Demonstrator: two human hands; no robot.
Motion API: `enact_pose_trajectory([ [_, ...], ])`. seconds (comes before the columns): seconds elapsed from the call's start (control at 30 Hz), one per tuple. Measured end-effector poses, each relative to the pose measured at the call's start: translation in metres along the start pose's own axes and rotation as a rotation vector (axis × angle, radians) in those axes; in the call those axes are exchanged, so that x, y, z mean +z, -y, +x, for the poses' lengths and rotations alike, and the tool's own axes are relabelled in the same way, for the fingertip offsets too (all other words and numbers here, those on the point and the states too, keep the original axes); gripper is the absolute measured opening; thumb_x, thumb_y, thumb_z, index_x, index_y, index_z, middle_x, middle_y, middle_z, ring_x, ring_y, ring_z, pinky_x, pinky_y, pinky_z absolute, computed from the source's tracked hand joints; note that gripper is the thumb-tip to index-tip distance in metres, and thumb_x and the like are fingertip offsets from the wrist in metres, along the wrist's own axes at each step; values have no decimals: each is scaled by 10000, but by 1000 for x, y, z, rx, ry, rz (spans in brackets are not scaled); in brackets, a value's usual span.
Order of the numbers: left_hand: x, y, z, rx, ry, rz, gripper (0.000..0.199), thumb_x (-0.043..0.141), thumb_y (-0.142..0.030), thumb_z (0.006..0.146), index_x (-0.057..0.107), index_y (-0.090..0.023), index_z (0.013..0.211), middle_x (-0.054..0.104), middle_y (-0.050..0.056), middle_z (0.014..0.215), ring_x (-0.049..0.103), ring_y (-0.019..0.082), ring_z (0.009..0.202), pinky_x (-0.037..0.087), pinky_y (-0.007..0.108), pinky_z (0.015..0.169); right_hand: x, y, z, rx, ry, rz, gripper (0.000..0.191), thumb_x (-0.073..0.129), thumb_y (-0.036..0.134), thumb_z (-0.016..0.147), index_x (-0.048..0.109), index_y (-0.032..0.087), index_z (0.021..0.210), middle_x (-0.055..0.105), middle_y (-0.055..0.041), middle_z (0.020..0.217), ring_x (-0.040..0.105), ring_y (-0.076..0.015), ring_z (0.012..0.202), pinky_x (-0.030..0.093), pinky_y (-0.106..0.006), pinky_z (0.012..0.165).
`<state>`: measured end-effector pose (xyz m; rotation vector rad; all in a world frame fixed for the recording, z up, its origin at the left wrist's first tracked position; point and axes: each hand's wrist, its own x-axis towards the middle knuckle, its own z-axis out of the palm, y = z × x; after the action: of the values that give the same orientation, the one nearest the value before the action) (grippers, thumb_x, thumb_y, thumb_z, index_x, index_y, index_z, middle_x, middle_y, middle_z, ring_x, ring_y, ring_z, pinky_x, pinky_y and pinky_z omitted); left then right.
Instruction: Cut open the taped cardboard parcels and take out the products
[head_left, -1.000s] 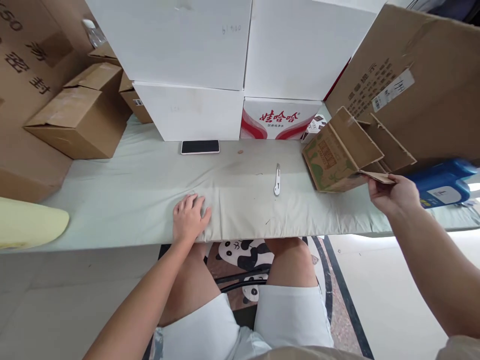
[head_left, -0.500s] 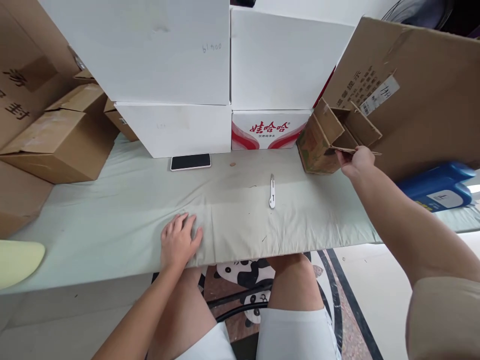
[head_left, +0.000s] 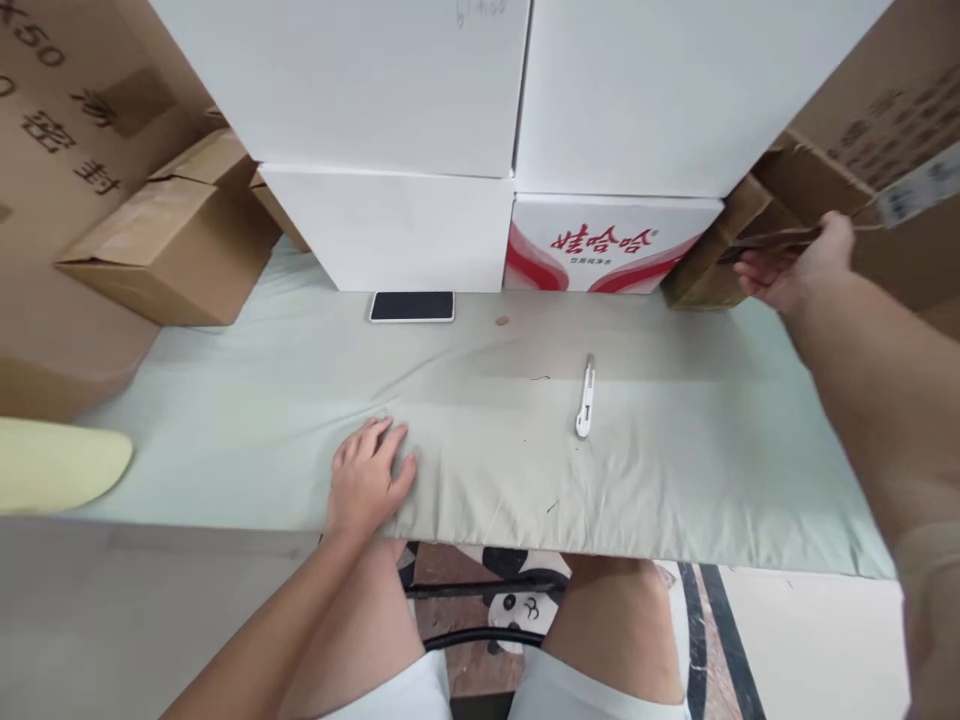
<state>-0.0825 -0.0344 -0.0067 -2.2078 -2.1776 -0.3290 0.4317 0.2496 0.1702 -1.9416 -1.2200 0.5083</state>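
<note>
My left hand lies flat on the pale green cloth near the table's front edge, fingers spread and holding nothing. At the far right, my right hand is closed on the near flap of a small open-topped cardboard box, thumb above and fingers below. This box stands against a large brown carton, and its inside is mostly hidden. Between the hands lies a white utility knife with its tip pointing away from me. A phone with a dark screen rests in front of the white boxes.
Stacked white boxes, one with red lettering, wall off the back of the cloth-covered table. Brown cartons fill the left side. A pale yellow rounded object sits at the left front edge.
The view has shifted, so the boxes at the right sit farther toward the frame's edge. My right hand still grips the box flap. My left hand stays on the cloth.
</note>
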Motion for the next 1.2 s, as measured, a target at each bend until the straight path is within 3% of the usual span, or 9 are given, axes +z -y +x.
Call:
enact_pose_trajectory([
  [0.1,-1,-1,0,-25,17,-17,490,428,-388,1009,715,-177,1346,667,170,1451,553,380,1437,465,542,1141,16,-4,3,232,182,151,817,-126,380,1075,410,-52,1515,591,-326,1390,714,-148,822,502,-385,717],
  [0.2,0,-2,0,-46,7,-30,478,459,-390,997,719,-186,1343,668,172,1443,557,383,1435,457,544,1157,45,-20,-32,117,293,14,708,62,350,1109,530,-108,1378,624,-351,1319,682,-171,860,490,-413,779],
  [0.37,-4,-10,-2,-50,29,-55,461,516,-383,979,720,-193,1346,672,168,1440,554,381,1443,440,537,1191,114,-53,-186,-255,478,11,288,565,327,982,723,135,1126,742,-156,1220,660,-262,1157,471,-453,1071],
  [0.47,-8,-14,-1,-67,55,-81,449,558,-375,969,712,-200,1353,665,157,1459,542,376,1458,433,538,1205,159,-53,-296,-641,627,53,313,579,374,968,703,225,1214,733,-111,1242,670,-286,1185,522,-464,1060],
  [0.6,-11,-16,-8,-79,70,-139,430,584,-363,973,690,-211,1361,649,140,1488,515,361,1489,411,549,1231,207,-37,-392,-1003,499,-105,358,464,306,1022,652,198,1308,688,-140,1287,659,-274,1185,540,-429,1016],
  [0.77,-6,-7,-16,-80,14,-337,384,600,-347,967,671,-243,1330,668,92,1460,538,306,1468,409,507,1250,225,-28,-418,-1064,412,-247,327,507,299,1018,675,153,1257,676,-170,1257,612,-339,1206,471,-487,1019],
  [0.97,-50,98,84,49,-26,-274,320,609,-321,938,689,-190,1218,681,129,1332,644,290,1247,490,443,1109,220,-28,-418,-1153,353,-407,328,493,315,1036,666,149,1260,668,-147,1244,605,-302,1176,449,-441,997],
  [1.1,-106,201,174,-276,-256,-58,583,626,-512,927,600,-121,1359,544,198,1495,442,364,1439,317,584,1189,222,-27,-420,-1166,337,-432,323,474,319,1043,658,158,1254,668,-148,1240,599,-304,1186,452,-438,987],
  [1.2,-129,251,204,-504,-347,-69,971,606,-815,800,542,-69,1418,440,226,1577,263,369,1525,123,657,1226,223,-27,-420,-1166,340,-433,316,481,307,1035,659,154,1247,667,-150,1233,595,-308,1197,452,-443,983],
])
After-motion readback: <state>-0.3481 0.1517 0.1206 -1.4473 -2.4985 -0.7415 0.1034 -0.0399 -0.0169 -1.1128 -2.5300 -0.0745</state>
